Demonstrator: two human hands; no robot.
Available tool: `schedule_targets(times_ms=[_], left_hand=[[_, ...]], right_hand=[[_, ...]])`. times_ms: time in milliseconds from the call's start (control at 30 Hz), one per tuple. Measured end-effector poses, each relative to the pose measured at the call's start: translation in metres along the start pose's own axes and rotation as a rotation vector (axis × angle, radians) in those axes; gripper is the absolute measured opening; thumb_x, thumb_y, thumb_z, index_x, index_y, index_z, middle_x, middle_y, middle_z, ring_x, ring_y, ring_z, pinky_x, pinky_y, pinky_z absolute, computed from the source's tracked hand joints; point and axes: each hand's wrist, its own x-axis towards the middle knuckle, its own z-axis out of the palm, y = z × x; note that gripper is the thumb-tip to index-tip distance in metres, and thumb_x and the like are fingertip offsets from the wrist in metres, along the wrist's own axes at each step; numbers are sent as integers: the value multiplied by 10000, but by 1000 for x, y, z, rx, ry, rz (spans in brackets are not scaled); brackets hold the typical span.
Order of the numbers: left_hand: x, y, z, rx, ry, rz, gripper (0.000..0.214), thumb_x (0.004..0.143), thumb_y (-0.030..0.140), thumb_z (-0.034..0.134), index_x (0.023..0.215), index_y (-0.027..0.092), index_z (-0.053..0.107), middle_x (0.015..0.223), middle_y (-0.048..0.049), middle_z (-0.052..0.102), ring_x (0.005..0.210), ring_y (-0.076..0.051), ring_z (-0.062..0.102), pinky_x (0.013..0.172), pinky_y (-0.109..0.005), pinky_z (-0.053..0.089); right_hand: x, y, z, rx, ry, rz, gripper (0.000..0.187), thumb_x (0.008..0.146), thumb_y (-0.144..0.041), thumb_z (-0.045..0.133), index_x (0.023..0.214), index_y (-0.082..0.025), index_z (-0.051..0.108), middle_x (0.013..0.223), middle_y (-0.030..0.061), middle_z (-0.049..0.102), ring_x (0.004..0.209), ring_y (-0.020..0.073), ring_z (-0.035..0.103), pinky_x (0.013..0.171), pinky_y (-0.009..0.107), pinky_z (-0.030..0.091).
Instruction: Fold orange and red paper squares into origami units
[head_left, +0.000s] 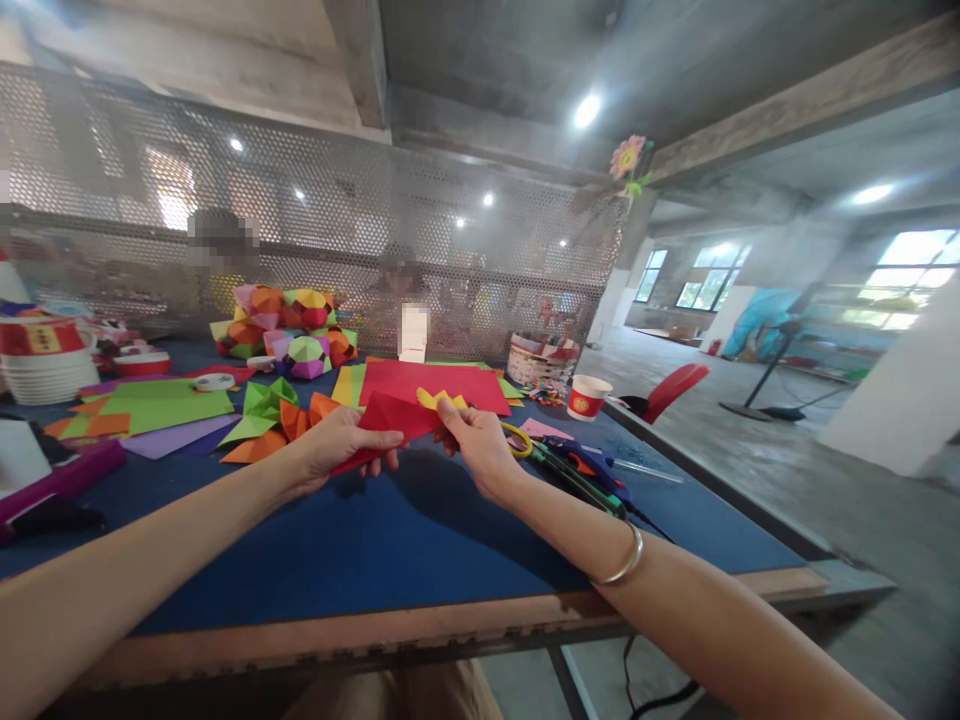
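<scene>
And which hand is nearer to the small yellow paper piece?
The right hand: it pinches the yellow piece directly. The left hand is farther off, to its left, holding the folded red paper.

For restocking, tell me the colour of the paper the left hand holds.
The paper is red; head view.

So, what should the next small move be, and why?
Perhaps ease the yellow piece against the red paper: the right hand pinches the yellow piece, the left hand holds the red paper, and the two overlap in view; whether they interlock is unclear.
</scene>
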Motion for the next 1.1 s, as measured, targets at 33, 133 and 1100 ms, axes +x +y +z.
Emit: schedule_targets(times_ms=[33, 133, 1100], left_hand=[[0, 0, -1, 9, 3, -13, 254, 1036, 368, 701, 929, 138, 691, 772, 28, 678, 579, -93, 606, 542, -224, 523], [0, 0, -3, 36, 14, -41, 227, 1038, 323, 700, 910, 136, 689, 745, 38, 667, 557, -85, 587, 524, -211, 503], [0, -3, -5, 152, -99, 0, 702, 557, 841, 861, 643, 155, 740, 531, -56, 682, 442, -115, 555, 455, -233, 405]], right_hand=[[1, 1, 0, -2, -2, 1, 650, 798, -827, 665, 561, -227, 586, 590, 30, 606, 531, 143, 464, 538, 306, 402], [4, 1, -4, -14, -12, 5, 706, 803, -901, 583, 588, -229, 582, 608, 46, 613, 546, 156, 489, 538, 310, 420], [-1, -7, -12, -498, -70, -381, 702, 891, -815, 600, 543, -240, 394, 539, -44, 352, 576, 135, 314, 608, 304, 251]])
